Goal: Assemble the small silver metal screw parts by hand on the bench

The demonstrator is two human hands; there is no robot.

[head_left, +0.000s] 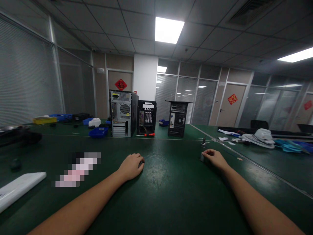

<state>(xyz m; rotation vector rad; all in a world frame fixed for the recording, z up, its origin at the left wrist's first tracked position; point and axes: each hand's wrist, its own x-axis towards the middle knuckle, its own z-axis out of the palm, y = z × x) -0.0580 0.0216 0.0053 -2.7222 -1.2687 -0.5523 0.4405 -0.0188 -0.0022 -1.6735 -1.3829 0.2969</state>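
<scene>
My left hand (132, 166) rests low over the green table (168, 199), fingers curled round a small dark object (141, 163) that is mostly hidden under them. Further right, my right hand (215, 158) has thumb and forefinger pinched together at a small greyish piece (201, 157), too small to name. Just beyond those fingertips a small dark metal part (203, 142) stands upright on the table. A screwdriver (149, 134) with a red and black handle lies farther off, in front of the computer cases.
A tall computer case (122, 112), a black case (146, 116) and a smaller case (178, 119) stand at the back. Blue trays (98, 132) sit left of them. A white hat (260, 138) lies right; a white slab-like object (22, 186) is at near left.
</scene>
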